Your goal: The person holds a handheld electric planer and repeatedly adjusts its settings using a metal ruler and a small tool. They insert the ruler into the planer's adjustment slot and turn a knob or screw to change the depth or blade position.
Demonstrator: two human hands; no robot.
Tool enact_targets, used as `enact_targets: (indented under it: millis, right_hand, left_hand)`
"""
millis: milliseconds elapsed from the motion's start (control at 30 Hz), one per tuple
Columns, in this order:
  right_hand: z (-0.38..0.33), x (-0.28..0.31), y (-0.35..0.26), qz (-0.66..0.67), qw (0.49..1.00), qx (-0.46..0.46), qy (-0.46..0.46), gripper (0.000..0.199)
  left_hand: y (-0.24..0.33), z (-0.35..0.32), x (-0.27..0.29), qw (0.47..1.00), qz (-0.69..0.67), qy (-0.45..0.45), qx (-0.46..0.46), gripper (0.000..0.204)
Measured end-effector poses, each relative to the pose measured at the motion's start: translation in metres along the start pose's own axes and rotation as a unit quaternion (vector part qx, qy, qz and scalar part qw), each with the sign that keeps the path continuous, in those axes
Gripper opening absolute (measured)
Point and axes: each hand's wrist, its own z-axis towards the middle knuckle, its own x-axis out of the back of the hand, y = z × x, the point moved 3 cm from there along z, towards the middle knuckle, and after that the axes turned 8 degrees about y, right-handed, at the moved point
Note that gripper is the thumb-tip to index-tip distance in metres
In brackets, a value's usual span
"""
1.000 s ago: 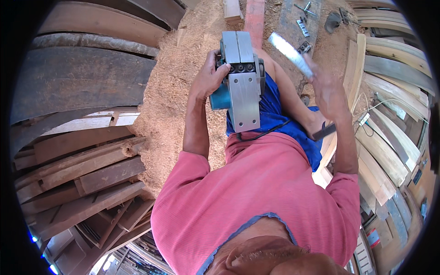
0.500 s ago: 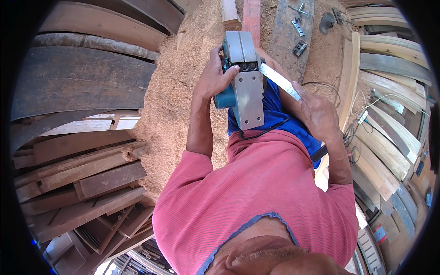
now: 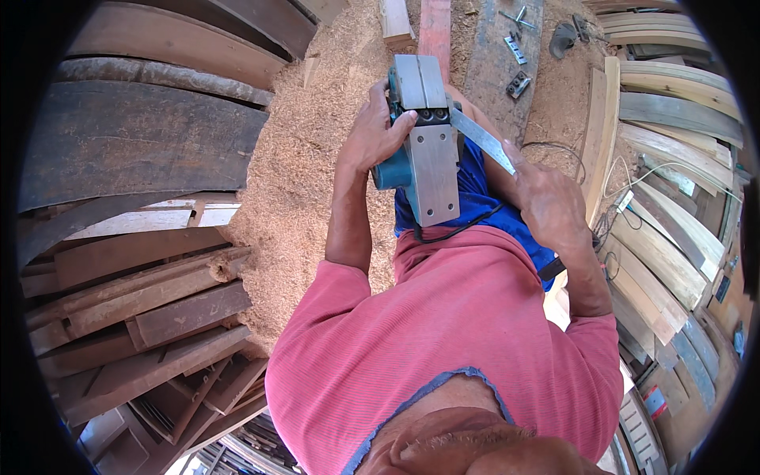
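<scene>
An electric planer (image 3: 434, 170) with a teal body lies sole up over my lap, its grey metal base plates facing me. My left hand (image 3: 374, 134) grips its left side, the thumb resting on the sole near the dark cutter slot. In my right hand (image 3: 550, 202) is a flat metal strip (image 3: 483, 141). The strip's far end reaches the planer's right edge beside the cutter slot; whether it touches I cannot tell. The planer's underside and most of my left fingers are hidden.
On a dark board (image 3: 489, 75) ahead lie a small bolted metal block (image 3: 518, 84), a slotted metal piece (image 3: 514, 50) and a T-shaped tool (image 3: 518, 17). Wood shavings (image 3: 293, 174) cover the ground. Stacked planks (image 3: 150, 142) stand left, more boards (image 3: 665, 237) right, near thin cables.
The strip has tilted slightly, its face now greyer, and my right hand has shifted a little. The planer stays nearly in place in my left hand.
</scene>
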Motion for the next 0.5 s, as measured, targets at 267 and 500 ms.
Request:
enact_targets:
  millis: [267, 500]
  right_hand:
    - [0.0022, 0.0018, -0.0018, 0.020, 1.000, -0.007, -0.010, 0.062]
    - [0.0046, 0.0007, -0.0019, 0.014, 1.000, -0.009, -0.017, 0.062]
  left_hand:
    - [0.0024, -0.0037, 0.0019, 0.999, 0.001, 0.005, -0.031, 0.091]
    - [-0.0020, -0.0010, 0.0010, 0.999, -0.031, 0.010, -0.026, 0.089]
